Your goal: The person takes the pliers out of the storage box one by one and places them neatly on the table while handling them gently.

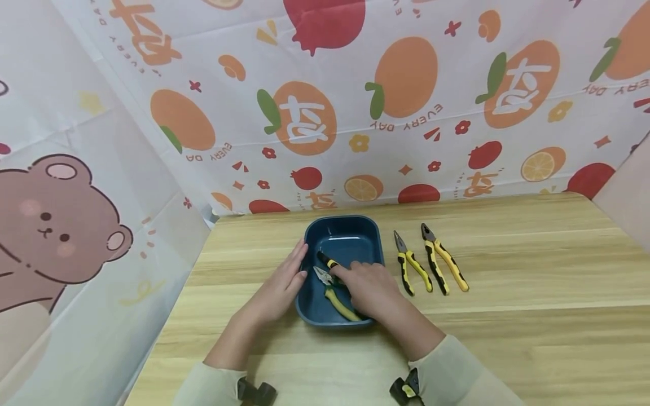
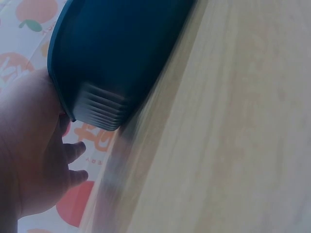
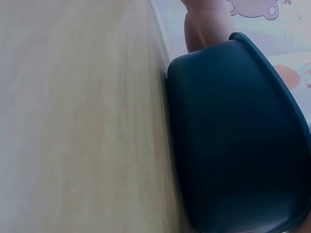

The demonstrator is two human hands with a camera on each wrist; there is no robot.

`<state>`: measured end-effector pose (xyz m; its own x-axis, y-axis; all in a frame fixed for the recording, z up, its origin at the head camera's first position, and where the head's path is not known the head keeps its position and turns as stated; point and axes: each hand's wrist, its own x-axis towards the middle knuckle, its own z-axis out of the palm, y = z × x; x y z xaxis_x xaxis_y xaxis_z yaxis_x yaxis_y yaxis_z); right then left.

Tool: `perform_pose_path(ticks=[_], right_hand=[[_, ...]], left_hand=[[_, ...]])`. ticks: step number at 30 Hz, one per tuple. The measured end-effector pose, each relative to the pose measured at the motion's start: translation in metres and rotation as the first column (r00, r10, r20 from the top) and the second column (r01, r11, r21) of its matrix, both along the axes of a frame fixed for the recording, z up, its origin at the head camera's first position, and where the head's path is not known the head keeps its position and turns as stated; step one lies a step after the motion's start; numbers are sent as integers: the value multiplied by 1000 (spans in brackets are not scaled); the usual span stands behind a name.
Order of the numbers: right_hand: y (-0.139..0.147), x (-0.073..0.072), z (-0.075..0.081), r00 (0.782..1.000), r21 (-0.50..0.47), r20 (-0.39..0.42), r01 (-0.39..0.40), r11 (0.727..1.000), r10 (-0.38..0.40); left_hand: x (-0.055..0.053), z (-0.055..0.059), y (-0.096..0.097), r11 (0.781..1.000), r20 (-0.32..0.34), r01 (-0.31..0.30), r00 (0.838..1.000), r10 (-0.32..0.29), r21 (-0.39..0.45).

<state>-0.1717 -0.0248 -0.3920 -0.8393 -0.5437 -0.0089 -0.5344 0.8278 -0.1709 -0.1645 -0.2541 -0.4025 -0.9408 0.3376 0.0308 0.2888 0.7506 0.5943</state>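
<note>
A dark blue rectangular basin (image 1: 350, 246) stands on the wooden table. Against its left rim rests my left hand (image 1: 276, 287), fingers fairly straight; the left wrist view shows that hand (image 2: 36, 145) beside the basin's ribbed outer wall (image 2: 102, 104). My right hand (image 1: 369, 286) reaches over the right rim and grips a tool with a black-and-yellow handle (image 1: 327, 259) inside; its other end is hidden by the hand. Below it in the basin lie combination pliers (image 1: 339, 303) with yellow-green handles, partly covered by the right hand.
Right of the basin lie needle-nose pliers (image 1: 413, 265) and larger pliers (image 1: 443, 259), both with yellow-and-black handles. A fruit-print cloth (image 1: 406, 73) hangs behind the table (image 1: 533, 270), and a bear-print cloth (image 1: 61, 225) hangs at the left.
</note>
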Motion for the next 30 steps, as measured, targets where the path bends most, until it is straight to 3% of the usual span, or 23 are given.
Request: perform_pose_path(ticks=[15,30], right_hand=[[-1,0,-1,1000,-52,-5,17,998,-18],[-2,-1,0,1000,0,0,20,1000,-20]], left_hand=[[1,-3,-1,1000,-16,4,1000,-4,7],[1,-3,-2,1000,1,4,1000,-4,21]])
